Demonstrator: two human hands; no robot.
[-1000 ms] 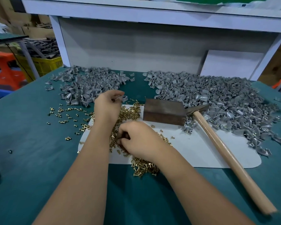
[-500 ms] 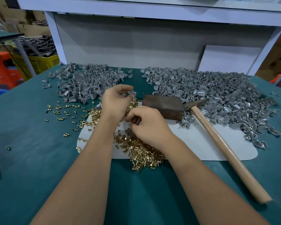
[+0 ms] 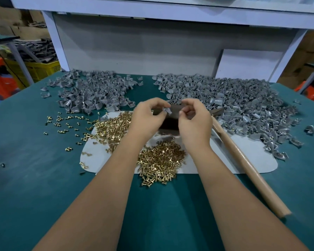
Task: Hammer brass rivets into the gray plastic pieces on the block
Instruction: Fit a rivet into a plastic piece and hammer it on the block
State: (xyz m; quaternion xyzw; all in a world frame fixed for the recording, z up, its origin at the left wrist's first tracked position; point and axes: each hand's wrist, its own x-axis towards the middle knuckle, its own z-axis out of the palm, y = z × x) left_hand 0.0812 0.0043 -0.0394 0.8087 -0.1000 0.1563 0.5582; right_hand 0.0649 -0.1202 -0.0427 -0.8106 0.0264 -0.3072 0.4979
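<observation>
Hands are meeting above the block (image 3: pixel 169 122): left hand (image 3: pixel 147 116) is pinching a gray plastic piece (image 3: pixel 167 111); right hand (image 3: pixel 194 118) is curling, its contents unclear.

Teal-topped table (image 3: pixel 34 178), white shelf frame (image 3: pixel 56 40), yellow crate (image 3: pixel 42 69) behind

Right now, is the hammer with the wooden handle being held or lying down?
Lying down. The wooden-handled hammer rests on the table; neither hand grips it. The left hand pinches a small gray plastic piece instead.
</observation>
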